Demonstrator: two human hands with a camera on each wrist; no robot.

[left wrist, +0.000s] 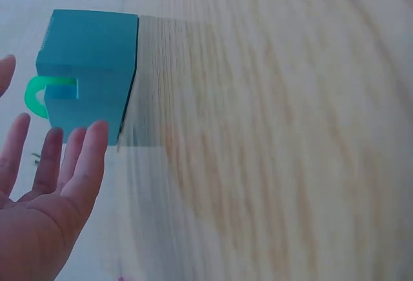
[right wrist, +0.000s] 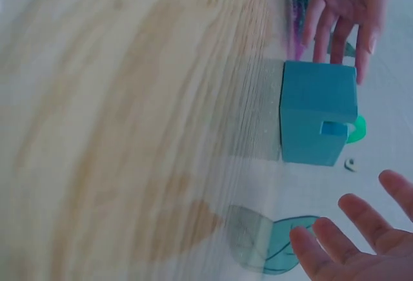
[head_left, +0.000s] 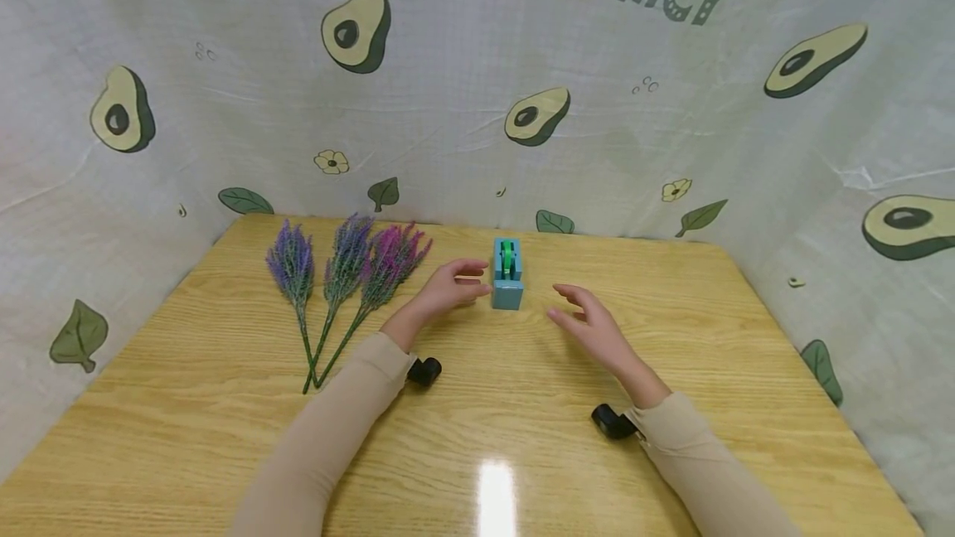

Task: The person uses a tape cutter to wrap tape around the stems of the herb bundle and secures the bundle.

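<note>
A blue tape dispenser with a green roll stands on the wooden table, towards the back. My left hand is just to its left, thumb and fingers parted and loosely bent; whether a fingertip touches the dispenser I cannot tell. On the other side, my right hand hovers a small gap away, fingers spread and holding nothing. The left wrist view has the dispenser beyond the left fingertips. In the right wrist view, the dispenser lies between both hands.
To the left lie three artificial lavender sprigs, one purple, one violet and one magenta, their stems crossing near the front. A pale cloth printed with avocados hangs behind and beside the table.
</note>
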